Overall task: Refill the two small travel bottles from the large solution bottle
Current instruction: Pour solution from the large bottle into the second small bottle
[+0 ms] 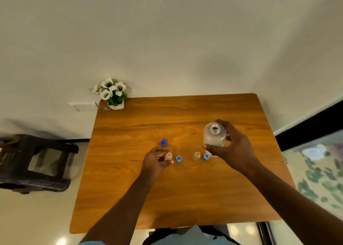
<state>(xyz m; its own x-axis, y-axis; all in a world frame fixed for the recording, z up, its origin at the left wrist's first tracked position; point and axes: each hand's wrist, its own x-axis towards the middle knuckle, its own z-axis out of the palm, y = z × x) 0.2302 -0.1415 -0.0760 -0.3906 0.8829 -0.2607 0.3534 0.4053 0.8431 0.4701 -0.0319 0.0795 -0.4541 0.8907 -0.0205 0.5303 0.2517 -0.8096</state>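
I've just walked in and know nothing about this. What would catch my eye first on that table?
Probably the large solution bottle, uncapped and gripped by the right hand toward the right of the wooden table. The left hand holds one small travel bottle, with a second small bottle standing open between the hands and three blue caps scattered around. White flowers in a pot sit at the far left corner.

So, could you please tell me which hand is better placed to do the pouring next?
Right hand: it already grips the uncapped large translucent solution bottle; the left hand steadies a small clear travel bottle.
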